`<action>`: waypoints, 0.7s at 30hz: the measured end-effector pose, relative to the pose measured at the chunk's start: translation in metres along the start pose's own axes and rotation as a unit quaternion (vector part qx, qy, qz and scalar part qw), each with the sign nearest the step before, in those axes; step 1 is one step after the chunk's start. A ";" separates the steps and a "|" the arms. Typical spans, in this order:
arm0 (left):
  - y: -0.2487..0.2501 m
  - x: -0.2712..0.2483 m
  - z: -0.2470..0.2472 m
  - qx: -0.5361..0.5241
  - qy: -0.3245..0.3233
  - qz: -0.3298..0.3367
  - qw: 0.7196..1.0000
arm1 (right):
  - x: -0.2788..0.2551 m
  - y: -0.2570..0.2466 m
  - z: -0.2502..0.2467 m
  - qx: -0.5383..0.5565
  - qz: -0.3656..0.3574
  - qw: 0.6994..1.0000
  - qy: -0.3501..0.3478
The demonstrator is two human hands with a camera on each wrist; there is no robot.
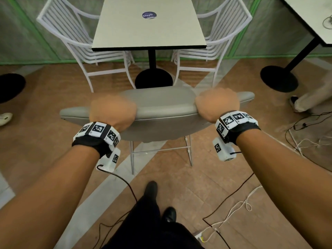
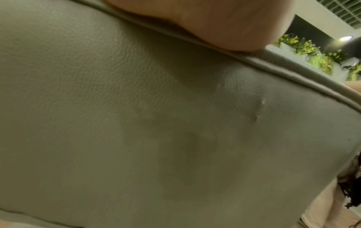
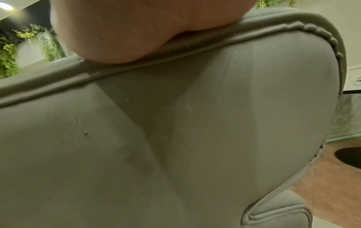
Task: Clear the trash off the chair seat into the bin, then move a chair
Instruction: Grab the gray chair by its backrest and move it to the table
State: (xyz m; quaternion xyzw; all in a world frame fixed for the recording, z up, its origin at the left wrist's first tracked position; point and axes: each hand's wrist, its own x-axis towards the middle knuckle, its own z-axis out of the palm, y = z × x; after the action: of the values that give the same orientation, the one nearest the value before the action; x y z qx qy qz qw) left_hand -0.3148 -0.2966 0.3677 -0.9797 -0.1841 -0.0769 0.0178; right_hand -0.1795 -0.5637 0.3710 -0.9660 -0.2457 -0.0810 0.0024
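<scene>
Standing nearest in the head view are the person's dark trouser legs and black shoes, with thin black and white cables trailing over the brown wood-look floor, which is crossed by pale grey bands. Both forearms reach forward, each wrist wrapped in a black band carrying white blocks printed with black square marker patterns; nothing on them reads as words.

Just beyond, the left hand and the right hand sit on the top edge of the grey padded chair, the left one left of its middle, the right one near its right end. Each grip is closed over the backrest's top, fingers curled down the far side, out of sight. The wrist views show the grained grey upholstery and its piped seam close up, with the heel of each hand pressed on the rim. The chair's thin metal legs show below the backrest.

Farther off stands a square desk on a black post and round base, bearing a round dark sticker that reads "ClayO". Two white wire chairs flank it. Behind runs a green-framed partition. Another desk shows at far right, and someone's pale shoe at the left edge.
</scene>
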 end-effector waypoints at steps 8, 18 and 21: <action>-0.004 0.031 0.004 -0.004 0.009 -0.004 1.000 | 0.028 -0.002 0.003 -0.009 0.003 1.000 0.007; -0.018 0.111 0.019 -0.011 0.024 -0.021 0.999 | 0.106 -0.006 0.020 0.006 0.004 1.000 0.019; -0.025 0.146 0.024 -0.011 0.032 -0.025 0.999 | 0.140 -0.008 0.025 0.013 0.005 1.000 0.024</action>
State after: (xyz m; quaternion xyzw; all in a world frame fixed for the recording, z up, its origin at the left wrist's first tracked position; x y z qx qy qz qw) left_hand -0.1861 -0.2192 0.3672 -0.9720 -0.2073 -0.1105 0.0107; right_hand -0.0578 -0.4893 0.3681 -0.9648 -0.2420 -0.1007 0.0208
